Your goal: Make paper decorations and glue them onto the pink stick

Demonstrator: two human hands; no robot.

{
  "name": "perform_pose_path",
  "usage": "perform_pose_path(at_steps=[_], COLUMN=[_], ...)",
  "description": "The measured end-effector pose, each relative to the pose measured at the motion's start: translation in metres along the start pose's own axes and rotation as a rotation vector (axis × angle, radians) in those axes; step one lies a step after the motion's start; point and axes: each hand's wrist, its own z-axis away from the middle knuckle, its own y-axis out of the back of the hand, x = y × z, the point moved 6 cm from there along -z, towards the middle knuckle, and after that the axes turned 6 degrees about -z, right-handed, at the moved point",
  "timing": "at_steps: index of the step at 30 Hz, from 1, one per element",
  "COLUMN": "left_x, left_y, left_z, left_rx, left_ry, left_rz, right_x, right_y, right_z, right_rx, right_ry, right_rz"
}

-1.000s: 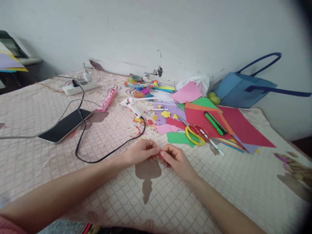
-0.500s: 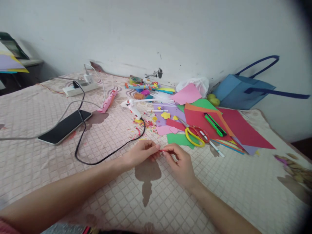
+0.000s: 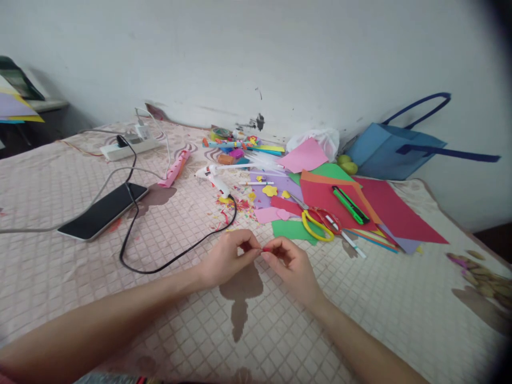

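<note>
A tiny red piece (image 3: 265,249) shows between my fingertips above the patterned cloth, mostly hidden by them. My left hand (image 3: 232,257) is closed, thumb and forefinger pinched at the piece's left end. From the other side my right hand (image 3: 293,265) pinches the same piece, so the fingertips of both hands nearly touch. Beyond my hands lie a white glue gun (image 3: 218,181) with a black cord, yellow and red scissors (image 3: 318,224), a green sheet (image 3: 294,230) and small yellow foam shapes (image 3: 270,191).
On the left are a tablet (image 3: 104,210) and a power strip (image 3: 132,149). To the right lie red sheets (image 3: 400,210), a green cutter (image 3: 351,205) and a white pen (image 3: 346,237). A blue bag (image 3: 394,150) stands against the wall.
My left fingers have curled from a flatter pose into a rounder pinch at the red piece. Less of the piece shows now. The view has shifted slightly.
</note>
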Motion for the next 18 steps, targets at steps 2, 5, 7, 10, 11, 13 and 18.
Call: perform_pose_path(at_steps=[2,5,7,10,11,13,18], left_x=[0.006,0.008,0.003,-0.007,-0.01,-0.015,-0.02], left_y=[0.001,0.001,0.0,-0.005,-0.007,-0.009,-0.012], left_z=[0.001,0.001,0.0,-0.002,-0.002,-0.003,-0.005], left_rx=[0.006,0.015,0.0,-0.046,-0.056,-0.058,-0.036], left_ry=[-0.078,-0.1,-0.021,0.111,0.138,0.173,0.218], left_rz=[-0.098,-0.143,-0.062,0.135,0.187,0.248,0.254], right_x=[-0.003,-0.008,-0.007,-0.001,0.002,0.007,0.011], right_y=[0.0,-0.002,-0.001,0.001,0.001,0.001,-0.003], right_z=[0.0,-0.001,-0.001,-0.002,-0.002,-0.003,-0.004], right_rx=[-0.021,-0.057,-0.049,-0.006,0.0,-0.011,-0.035], right_ry=[0.034,0.059,0.031,-0.027,-0.043,-0.066,-0.051], right_rz=[0.049,0.065,0.027,-0.044,-0.065,-0.087,-0.049])
